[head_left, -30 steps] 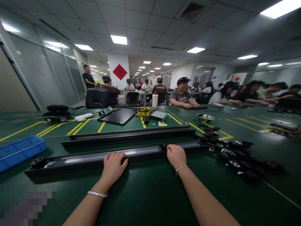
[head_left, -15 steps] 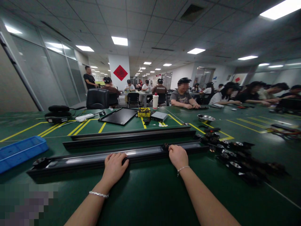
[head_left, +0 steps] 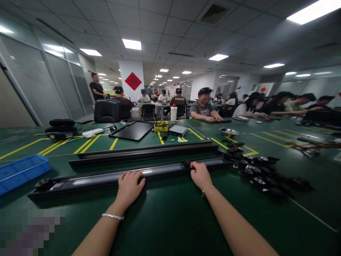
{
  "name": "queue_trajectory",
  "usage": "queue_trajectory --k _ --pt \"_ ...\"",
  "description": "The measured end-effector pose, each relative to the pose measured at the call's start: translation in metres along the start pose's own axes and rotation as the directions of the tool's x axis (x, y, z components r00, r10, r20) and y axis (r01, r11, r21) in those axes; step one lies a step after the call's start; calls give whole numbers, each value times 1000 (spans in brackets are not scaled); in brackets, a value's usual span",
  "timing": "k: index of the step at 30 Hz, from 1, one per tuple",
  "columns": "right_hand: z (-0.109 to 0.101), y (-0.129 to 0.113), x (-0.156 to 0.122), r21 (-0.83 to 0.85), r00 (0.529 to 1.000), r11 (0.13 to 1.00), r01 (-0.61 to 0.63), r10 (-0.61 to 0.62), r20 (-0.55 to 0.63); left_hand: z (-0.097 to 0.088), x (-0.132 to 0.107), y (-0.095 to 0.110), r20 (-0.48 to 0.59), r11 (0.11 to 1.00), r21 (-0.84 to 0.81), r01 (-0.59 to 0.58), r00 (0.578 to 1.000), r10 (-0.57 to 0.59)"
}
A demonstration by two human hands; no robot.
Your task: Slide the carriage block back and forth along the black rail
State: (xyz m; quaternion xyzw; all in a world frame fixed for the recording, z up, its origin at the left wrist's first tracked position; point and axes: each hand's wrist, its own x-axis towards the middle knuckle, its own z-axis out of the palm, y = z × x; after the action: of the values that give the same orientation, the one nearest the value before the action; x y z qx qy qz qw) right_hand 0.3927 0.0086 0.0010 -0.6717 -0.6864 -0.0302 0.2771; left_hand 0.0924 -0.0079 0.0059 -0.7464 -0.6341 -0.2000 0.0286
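Note:
A long black channel-shaped rail point(head_left: 93, 180) with a shiny inner floor lies across the green table in front of me. My left hand point(head_left: 131, 187) is closed over its near wall, fingers curled inward and thumb on the near side. Farther right, my right hand point(head_left: 200, 175) is closed at a small round black part point(head_left: 187, 163) inside the rail; its fingertips are partly hidden. At the rail's left end sits another dark round part point(head_left: 44, 183). Behind, a second black rail point(head_left: 144, 153) lies nearly parallel.
Several black parts with metal discs point(head_left: 258, 170) lie in a heap to the right. A blue tray point(head_left: 23, 172) stands at left. Farther back are a black panel point(head_left: 131, 131), a yellow box point(head_left: 161, 125), a white bottle point(head_left: 173, 113) and a metal bowl point(head_left: 229, 132). A person point(head_left: 205, 108) sits opposite.
The camera view has turned slightly, so the background and table things sit a little farther left. Both hands keep nearly the same places on the rail.

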Motion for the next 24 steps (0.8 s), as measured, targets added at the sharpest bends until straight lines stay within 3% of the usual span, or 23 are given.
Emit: queue_trajectory --k 4,24 --pt "2 8 -6 35 998 997 68 -68 1 0 0 0 -5 1000 11 -8 1000 8" --pt "-11 2 -1 -44 996 997 65 -63 56 0 1 1 8 1000 15 13 1000 -13"
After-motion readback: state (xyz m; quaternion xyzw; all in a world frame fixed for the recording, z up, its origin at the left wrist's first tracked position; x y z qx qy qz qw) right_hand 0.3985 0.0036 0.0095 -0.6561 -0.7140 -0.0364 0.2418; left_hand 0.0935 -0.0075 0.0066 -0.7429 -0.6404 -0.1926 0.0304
